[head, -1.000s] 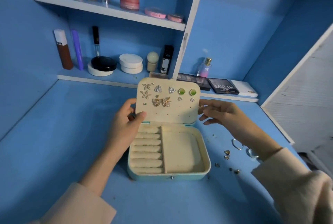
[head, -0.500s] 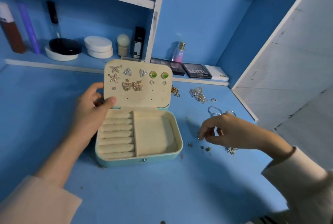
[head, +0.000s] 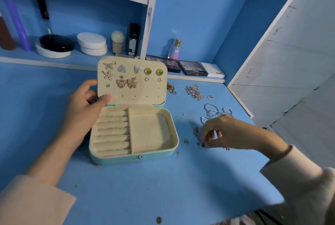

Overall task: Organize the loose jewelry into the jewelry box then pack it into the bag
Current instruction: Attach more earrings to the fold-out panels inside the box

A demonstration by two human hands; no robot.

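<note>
Two hands working. Right hand [head: 230,132] pinches a small stud [head: 203,145] on the blue table [head: 163,188], right of the open jewelry box [head: 134,157]. Left hand [head: 85,108] grips the left edge of the upright lid [head: 132,90], thumb in front. Beyond: hoop earrings [head: 213,112], then tangled chains [head: 194,92].

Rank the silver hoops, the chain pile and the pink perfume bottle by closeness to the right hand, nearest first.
1. Silver hoops, just behind the right hand.
2. Chain pile, farther back on the desk.
3. Perfume bottle, on the low shelf at the back.
</note>
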